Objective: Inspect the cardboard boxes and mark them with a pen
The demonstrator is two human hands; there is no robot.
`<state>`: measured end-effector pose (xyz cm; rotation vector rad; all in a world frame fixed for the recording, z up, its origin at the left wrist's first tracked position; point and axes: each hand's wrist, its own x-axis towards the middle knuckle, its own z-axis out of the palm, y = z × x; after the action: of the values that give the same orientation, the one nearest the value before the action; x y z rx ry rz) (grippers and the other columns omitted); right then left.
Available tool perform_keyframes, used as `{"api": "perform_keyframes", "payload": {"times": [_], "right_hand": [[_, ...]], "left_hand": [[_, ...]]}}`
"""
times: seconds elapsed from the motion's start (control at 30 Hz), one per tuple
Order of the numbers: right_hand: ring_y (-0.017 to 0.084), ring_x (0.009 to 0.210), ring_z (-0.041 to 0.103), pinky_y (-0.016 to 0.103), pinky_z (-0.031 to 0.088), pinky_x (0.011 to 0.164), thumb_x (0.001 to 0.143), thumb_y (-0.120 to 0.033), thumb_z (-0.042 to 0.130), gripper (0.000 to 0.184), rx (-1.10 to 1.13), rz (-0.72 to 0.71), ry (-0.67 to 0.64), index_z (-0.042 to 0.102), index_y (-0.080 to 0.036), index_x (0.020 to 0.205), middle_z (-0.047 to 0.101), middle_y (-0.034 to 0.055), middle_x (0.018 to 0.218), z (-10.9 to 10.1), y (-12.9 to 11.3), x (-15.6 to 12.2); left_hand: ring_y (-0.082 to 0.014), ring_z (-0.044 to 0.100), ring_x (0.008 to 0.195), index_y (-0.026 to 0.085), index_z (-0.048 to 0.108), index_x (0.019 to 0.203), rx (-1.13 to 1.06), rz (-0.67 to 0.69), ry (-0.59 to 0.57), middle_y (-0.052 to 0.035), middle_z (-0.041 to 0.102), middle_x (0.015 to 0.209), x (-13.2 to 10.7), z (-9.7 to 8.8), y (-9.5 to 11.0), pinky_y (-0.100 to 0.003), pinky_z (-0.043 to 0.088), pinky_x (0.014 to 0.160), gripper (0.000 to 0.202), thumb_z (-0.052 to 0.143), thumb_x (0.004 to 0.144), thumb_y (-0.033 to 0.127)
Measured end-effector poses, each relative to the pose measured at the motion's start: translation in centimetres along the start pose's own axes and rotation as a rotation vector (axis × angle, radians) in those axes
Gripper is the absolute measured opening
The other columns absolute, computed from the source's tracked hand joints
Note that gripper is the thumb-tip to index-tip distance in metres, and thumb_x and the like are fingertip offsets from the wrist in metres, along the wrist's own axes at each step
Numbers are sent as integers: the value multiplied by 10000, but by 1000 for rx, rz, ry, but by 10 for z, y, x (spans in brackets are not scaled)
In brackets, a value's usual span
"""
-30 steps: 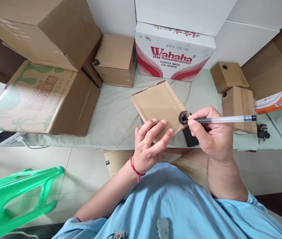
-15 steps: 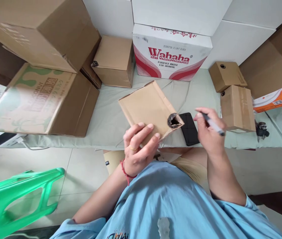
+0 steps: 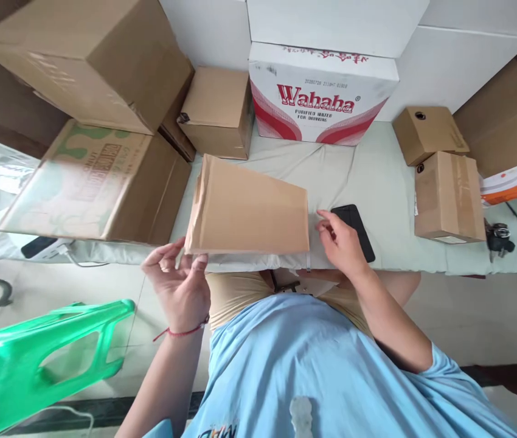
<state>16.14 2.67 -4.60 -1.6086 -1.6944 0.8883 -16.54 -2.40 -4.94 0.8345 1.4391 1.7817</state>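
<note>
A plain brown cardboard box [image 3: 253,210] lies near the front edge of the cloth-covered table, one broad face toward me. My left hand [image 3: 179,283] is at its lower left corner, thumb by the bottom edge and fingers against the left side, gripping that corner loosely. Just off the box's right edge is my right hand [image 3: 343,240], index finger stretched out and the others bent, with nothing visible in it. A black phone [image 3: 361,234] lies flat beside and partly behind that hand. The marker cannot be made out now.
A white and red Wahaha carton [image 3: 317,106] stands at the back. Large cartons [image 3: 140,188] are stacked on the left, two small boxes [image 3: 452,194] sit on the right near keys [image 3: 500,237]. A green stool [image 3: 71,353] stands on the floor at left.
The box has been turned, so its dark-rimmed hole no longer shows. My left hand moved left to its corner. My right hand moved left toward the box, and the marker is no longer visible in it.
</note>
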Motion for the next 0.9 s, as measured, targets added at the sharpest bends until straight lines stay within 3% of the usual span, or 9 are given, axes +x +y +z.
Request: {"api": "perform_keyframes", "payload": {"times": [0.13, 0.2, 0.3, 0.37, 0.47, 0.57, 0.67, 0.8, 0.9], "right_hand": [[287, 1296, 695, 415, 672, 911, 964, -746, 698, 818, 552, 165, -19, 561, -289, 1628, 646, 140, 1601, 15, -13, 25], [256, 1184, 709, 394, 676, 846, 887, -782, 768, 972, 666, 193, -69, 458, -359, 1706, 464, 106, 1781, 25, -18, 35], [172, 913, 685, 361, 646, 742, 844, -720, 841, 1074, 704, 161, -162, 356, -425, 1755, 317, 73, 1863, 40, -22, 43], [156, 854, 673, 361, 640, 774, 844, -641, 874, 1042, 691, 129, -262, 404, -393, 1740, 461, 84, 1779, 50, -21, 41], [184, 879, 698, 388, 634, 884, 892, -541, 858, 877, 643, 115, -391, 533, -303, 1671, 736, 91, 1418, 61, -19, 29], [171, 887, 702, 375, 630, 882, 927, -534, 810, 763, 634, 123, -412, 582, -311, 1621, 713, 83, 1455, 68, -20, 17], [150, 895, 704, 338, 637, 842, 929, -569, 797, 741, 630, 113, -392, 593, -322, 1597, 625, 87, 1601, 70, -21, 10], [142, 849, 699, 346, 654, 824, 933, -637, 793, 741, 661, 135, -348, 594, -323, 1573, 650, 93, 1563, 64, -23, 3], [228, 1079, 739, 382, 683, 869, 887, -754, 806, 932, 799, 248, -285, 490, -320, 1650, 666, 126, 1507, 51, -25, -8]], "left_hand": [[-186, 779, 984, 235, 639, 998, -170, -408, 55, -4, 760, 995, 9, 5, -21, -354, 644, 970, 654, 1085, 627, 536], [-217, 798, 1015, 205, 677, 992, -149, -510, 13, -53, 790, 1014, 8, 10, -27, -354, 636, 958, 667, 1040, 659, 656], [-285, 786, 1215, 212, 706, 1146, -124, -512, -50, -150, 806, 1217, 2, 17, -27, -390, 619, 1021, 728, 909, 763, 798], [-309, 747, 1313, 269, 660, 1245, -108, -476, -64, -160, 775, 1333, -1, 22, -24, -413, 623, 1010, 763, 851, 788, 849], [-319, 728, 1306, 319, 611, 1237, -69, -472, -51, -130, 749, 1325, 4, 29, -17, -416, 651, 928, 796, 815, 752, 916], [-325, 729, 1228, 306, 625, 1173, -49, -521, -10, -125, 733, 1254, 17, 39, -9, -419, 671, 853, 854, 824, 665, 962], [-266, 724, 1072, 290, 647, 1126, -20, -555, -7, -86, 728, 1166, 31, 49, -2, -370, 658, 780, 812, 897, 631, 883], [-163, 640, 810, 255, 636, 989, 2, -581, -26, -3, 684, 966, 39, 58, 5, -269, 595, 677, 613, 999, 592, 548], [-156, 653, 813, 251, 636, 994, -68, -533, -47, -7, 700, 1015, 27, 63, 9, -233, 552, 632, 503, 933, 640, 450]]}}
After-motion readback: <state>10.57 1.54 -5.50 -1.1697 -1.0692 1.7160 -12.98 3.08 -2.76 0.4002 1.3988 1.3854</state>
